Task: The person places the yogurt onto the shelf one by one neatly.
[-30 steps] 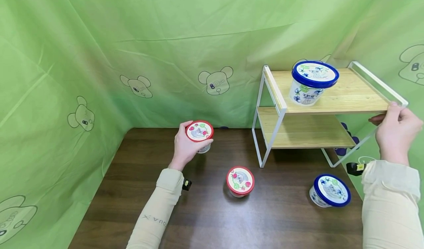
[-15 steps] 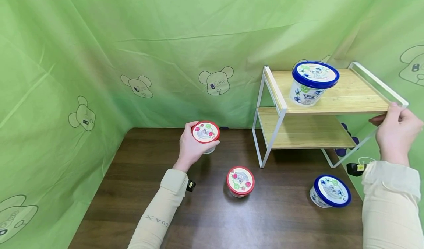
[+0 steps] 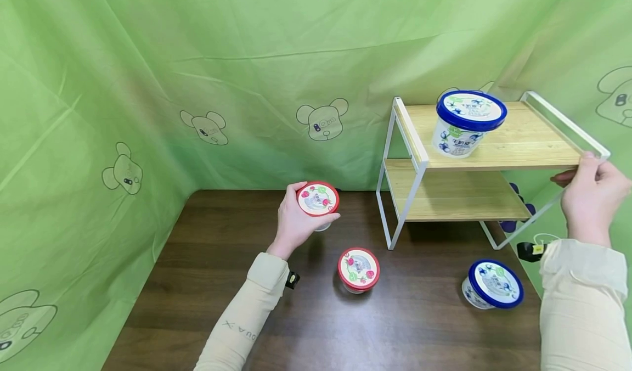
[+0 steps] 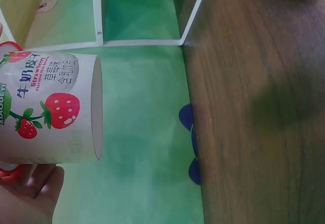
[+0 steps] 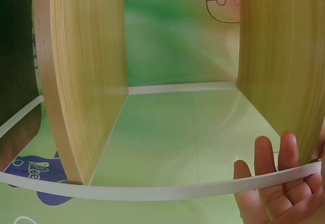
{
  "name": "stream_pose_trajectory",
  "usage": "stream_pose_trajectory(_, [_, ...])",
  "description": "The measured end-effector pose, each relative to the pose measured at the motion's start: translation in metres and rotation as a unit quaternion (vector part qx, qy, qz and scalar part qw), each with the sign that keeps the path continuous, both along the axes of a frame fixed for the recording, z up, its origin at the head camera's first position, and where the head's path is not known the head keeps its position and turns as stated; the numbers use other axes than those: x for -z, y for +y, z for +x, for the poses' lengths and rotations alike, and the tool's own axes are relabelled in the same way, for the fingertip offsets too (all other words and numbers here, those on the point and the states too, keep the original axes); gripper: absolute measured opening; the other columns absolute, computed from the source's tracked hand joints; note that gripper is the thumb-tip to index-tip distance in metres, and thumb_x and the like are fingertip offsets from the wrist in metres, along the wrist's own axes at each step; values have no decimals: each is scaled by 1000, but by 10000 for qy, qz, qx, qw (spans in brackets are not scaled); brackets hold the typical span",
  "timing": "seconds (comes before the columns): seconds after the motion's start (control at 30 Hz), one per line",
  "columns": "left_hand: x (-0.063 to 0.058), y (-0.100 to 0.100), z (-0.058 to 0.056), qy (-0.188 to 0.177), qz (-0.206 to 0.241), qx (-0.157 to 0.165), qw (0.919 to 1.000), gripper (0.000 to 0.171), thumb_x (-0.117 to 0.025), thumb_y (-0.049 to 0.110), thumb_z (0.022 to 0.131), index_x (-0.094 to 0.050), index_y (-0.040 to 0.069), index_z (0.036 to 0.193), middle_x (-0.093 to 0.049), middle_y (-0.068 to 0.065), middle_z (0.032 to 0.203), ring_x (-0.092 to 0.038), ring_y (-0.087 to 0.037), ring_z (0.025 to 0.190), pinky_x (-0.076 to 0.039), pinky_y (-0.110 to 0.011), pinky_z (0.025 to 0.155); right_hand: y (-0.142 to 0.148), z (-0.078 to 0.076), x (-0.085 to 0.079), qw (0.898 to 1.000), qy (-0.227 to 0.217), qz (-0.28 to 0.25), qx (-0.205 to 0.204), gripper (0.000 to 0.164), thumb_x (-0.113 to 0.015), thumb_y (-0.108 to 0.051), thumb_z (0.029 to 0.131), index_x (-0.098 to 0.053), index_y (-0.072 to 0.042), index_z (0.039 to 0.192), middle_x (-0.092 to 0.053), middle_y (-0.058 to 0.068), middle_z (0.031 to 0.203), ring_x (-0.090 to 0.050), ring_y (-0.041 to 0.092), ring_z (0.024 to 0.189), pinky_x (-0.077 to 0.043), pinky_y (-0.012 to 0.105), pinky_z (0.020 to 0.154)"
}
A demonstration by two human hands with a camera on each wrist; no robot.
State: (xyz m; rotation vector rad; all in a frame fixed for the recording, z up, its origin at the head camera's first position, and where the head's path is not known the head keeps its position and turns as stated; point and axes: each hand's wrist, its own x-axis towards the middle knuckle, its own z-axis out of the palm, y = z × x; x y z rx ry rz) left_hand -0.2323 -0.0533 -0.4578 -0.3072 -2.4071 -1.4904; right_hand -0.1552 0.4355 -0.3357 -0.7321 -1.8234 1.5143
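My left hand point(image 3: 295, 220) grips a red-lidded strawberry milk tub point(image 3: 318, 199) around its lid, thumb in front and fingers behind. In the left wrist view, the tub's printed side point(image 4: 48, 104) faces the camera, its base off the table. My right hand point(image 3: 592, 192) holds the front right corner of a two-tier wooden shelf point(image 3: 533, 146) with a white metal frame; in the right wrist view its fingers point(image 5: 264, 155) curl around the frame bar. A blue-lidded blueberry tub point(image 3: 468, 124) stands on the shelf's top board, toward the left.
Another red-lidded tub point(image 3: 359, 270) stands on the dark wooden table point(image 3: 207, 283), nearer the front. A second blue-lidded tub point(image 3: 492, 284) sits in front of the shelf at right. Green printed cloth point(image 3: 247, 85) hangs behind and at both sides. The lower shelf board point(image 3: 454, 195) bears nothing visible.
My left hand has carried the strawberry tub steadily to the right, toward the shelf. The right hand, the shelf and the other tubs have stayed in place.
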Motion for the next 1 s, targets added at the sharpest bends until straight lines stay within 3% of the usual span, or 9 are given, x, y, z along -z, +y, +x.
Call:
stream_pose_trajectory(0.2, [-1,9,4,-27,36,107,9999,99,-96,57,57,-48,17,133,-59,5,116,-56,-15,105,-49,-41,89,1,-1,0,9999,-82,146,7,32,-47,-33,109,-70,-22,89,-65,-15,61,-63,-4,59,-42,10,52])
stream_pose_trajectory(0.47, [0,20,10,-94,-3,322,9994,99,-96,57,58,-47,17,134,-59,5,117,-57,-14,105,-50,-40,88,4,-5,3,9996,290,-16,-22,32,-50,-30,108,-71,-21,85,-66,-11,59,-63,-2,55,-39,12,44])
stream_pose_trajectory(1.0, [2,42,24,-147,-200,638,9977,100,-96,57,58,-45,21,136,-57,8,115,-57,-11,105,-51,-36,87,13,-5,9,9995,-269,135,-63,32,-47,-37,108,-71,-21,95,-68,-14,66,-64,-3,65,-41,12,57])
